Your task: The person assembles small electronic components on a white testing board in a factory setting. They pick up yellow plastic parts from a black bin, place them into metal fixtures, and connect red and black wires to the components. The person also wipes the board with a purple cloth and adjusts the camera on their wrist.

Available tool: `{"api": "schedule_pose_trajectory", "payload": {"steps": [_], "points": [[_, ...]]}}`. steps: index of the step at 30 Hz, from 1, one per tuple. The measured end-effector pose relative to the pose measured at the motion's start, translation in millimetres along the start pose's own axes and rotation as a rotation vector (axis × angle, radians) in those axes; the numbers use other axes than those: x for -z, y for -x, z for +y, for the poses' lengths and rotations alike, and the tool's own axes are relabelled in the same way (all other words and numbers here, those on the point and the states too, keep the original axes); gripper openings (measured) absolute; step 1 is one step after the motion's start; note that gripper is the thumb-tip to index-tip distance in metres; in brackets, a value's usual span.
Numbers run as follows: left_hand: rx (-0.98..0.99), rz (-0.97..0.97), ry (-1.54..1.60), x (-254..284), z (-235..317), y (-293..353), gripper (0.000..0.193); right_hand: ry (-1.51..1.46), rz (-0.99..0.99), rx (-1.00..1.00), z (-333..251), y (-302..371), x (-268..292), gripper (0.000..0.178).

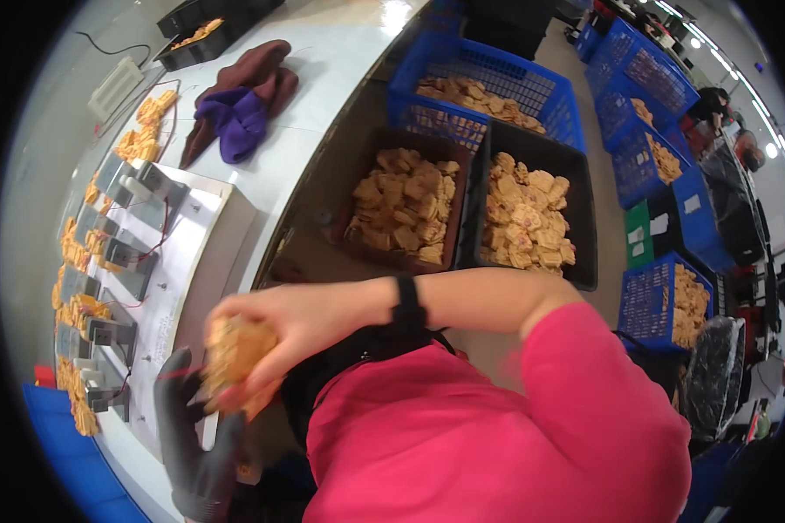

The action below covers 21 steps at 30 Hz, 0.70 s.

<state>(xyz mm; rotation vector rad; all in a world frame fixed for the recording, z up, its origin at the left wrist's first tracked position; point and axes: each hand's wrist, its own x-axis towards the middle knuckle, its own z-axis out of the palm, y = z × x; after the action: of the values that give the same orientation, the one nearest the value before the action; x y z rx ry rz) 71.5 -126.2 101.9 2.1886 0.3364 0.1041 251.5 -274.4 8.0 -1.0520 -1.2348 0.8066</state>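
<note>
My right hand (275, 327), bare with a black band at the wrist, is closed around a bunch of yellow-tan moulded pieces (235, 359) at the bench's near edge. The pieces are blurred, and their exact kind cannot be made out. Just below them my left hand (196, 440), in a dark grey glove, has its thumb and fingers spread apart, close to the bunch. Whether the glove touches it is unclear. Left of my hands stands a white fixture (205, 253) with a row of grey blocks (131, 261) and several similar pieces along its far side.
Beside the bench, a brown bin (344, 222) and a black bin (584, 218) hold heaps of tan pieces. Behind them is a blue crate (541, 74). Purple cloth (234, 122) lies on the white bench (323, 74). More blue crates (645, 309) and people are at right.
</note>
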Motion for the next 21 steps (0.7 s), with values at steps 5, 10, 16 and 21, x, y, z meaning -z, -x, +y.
{"api": "schedule_pose_trajectory", "payload": {"steps": [5, 10, 16, 21], "points": [[-0.064, 0.117, -0.067, 15.9, -18.4, 17.8, 0.064, 0.203, 0.553, -0.686, 16.2, 154.2, 84.4, 0.059], [0.120, 0.652, 0.015, 40.7, -89.1, 53.4, 0.036, 0.786, 1.229, -0.713, 62.3, 331.7, 187.4, 0.025], [0.078, 0.993, -0.248, 39.9, -129.6, 60.6, 0.031, 0.710, 1.356, -0.759, 61.6, 375.4, 249.7, 0.034], [0.057, 0.966, -0.259, 27.5, -134.6, 37.1, 0.029, 0.578, 0.896, -0.489, -13.0, 113.4, 148.2, 0.017]]}}
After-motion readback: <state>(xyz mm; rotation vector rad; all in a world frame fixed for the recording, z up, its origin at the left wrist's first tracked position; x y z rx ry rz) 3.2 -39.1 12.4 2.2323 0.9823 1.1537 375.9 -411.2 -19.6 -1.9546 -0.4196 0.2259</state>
